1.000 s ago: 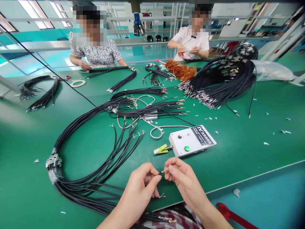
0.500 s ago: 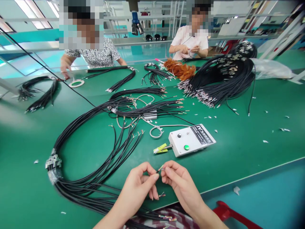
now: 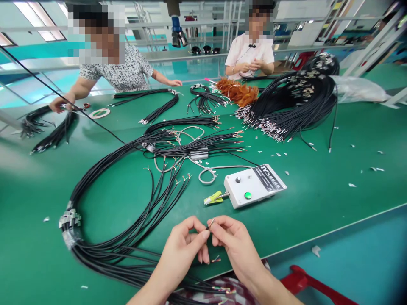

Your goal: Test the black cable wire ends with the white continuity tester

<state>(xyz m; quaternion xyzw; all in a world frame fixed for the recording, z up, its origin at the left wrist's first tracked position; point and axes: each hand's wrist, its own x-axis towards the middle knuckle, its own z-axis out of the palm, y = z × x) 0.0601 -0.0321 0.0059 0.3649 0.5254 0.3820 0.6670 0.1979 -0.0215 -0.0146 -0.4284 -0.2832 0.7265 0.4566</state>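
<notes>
Between thumb and forefinger, my left hand pinches the end of a black cable. My right hand is closed on the thin wires at that cable's tip, fingertips close to the left ones. Another stripped wire end sticks out beneath my left fingers. A large curved bundle of black cables, bound with clear wrap and metal connectors, lies to the left and runs under my left forearm. Just beyond my hands stands a white box with a green button and a yellow-green tip piece.
A big pile of black cables lies at the back right beside orange strands. Two people work across the green table; one reaches a hand to a bundle at the far left. A red stool is below right.
My right hand has moved slightly left, closer to my left fingertips on the wires. Across the table, the left person's hand has moved from the tape roll to the far-left bundle.
</notes>
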